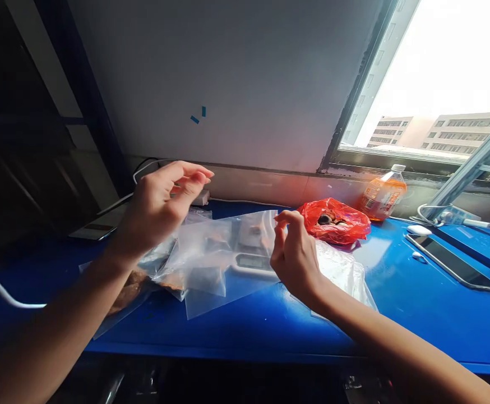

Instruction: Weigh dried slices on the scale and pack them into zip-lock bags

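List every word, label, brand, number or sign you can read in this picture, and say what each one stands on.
No text can be read.
Bottle: its orange label carries print, too blurred to read.
Scale under the clear bags: its display shows no legible digits.
Phone: screen dark, nothing on it.
Blue tape marks on the wall: no writing.

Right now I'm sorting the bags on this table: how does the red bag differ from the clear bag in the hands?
The red bag is opaque, crumpled and rests on the blue table, with dark contents showing at its mouth. The clear bag is see-through, fairly flat, and pinched at its top edge by the right hand; the left hand is raised beside it. Both are thin plastic.
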`<state>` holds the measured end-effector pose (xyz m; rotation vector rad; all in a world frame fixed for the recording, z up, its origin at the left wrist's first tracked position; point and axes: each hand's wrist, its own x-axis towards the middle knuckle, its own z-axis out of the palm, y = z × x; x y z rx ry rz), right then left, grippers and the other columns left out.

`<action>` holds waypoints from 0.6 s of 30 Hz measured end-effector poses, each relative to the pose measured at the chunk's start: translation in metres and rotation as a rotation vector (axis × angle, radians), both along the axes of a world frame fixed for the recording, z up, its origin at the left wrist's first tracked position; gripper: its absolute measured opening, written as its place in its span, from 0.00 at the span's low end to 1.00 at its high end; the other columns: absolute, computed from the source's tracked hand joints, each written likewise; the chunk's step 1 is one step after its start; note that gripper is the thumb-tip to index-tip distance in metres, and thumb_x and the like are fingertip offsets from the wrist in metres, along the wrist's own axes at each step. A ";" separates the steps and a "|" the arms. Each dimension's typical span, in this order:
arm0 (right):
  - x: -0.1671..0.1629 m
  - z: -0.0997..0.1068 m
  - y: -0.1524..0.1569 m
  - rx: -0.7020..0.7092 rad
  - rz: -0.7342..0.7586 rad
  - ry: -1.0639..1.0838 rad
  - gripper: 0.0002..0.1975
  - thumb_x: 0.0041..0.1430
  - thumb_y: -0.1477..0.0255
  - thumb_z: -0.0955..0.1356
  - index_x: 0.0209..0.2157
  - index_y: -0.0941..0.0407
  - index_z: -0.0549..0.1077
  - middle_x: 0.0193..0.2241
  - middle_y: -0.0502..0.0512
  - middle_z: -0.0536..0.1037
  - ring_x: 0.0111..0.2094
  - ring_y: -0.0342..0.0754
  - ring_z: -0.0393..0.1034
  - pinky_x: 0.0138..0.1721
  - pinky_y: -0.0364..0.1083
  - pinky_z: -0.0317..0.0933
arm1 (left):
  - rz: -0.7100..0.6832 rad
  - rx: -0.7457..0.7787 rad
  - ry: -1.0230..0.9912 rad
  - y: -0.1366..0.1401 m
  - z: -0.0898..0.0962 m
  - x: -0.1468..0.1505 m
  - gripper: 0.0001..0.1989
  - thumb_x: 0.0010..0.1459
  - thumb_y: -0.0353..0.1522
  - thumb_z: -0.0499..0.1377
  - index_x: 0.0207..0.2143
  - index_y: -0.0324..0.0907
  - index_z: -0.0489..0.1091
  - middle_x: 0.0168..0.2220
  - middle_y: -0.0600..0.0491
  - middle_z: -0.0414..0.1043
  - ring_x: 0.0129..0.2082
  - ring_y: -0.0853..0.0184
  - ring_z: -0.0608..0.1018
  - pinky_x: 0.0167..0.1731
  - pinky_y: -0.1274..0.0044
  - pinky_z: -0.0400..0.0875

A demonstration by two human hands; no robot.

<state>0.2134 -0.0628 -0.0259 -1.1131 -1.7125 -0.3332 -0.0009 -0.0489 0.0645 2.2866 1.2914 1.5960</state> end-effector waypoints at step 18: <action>-0.019 -0.001 -0.009 -0.435 0.896 0.480 0.17 0.59 0.79 0.61 0.48 0.50 0.54 0.44 0.56 0.73 0.44 0.45 0.73 0.47 0.50 0.67 | -0.218 -0.412 -0.018 0.001 -0.059 0.036 0.21 0.53 0.43 0.62 0.46 0.43 0.67 0.46 0.49 0.74 0.33 0.64 0.78 0.33 0.71 0.76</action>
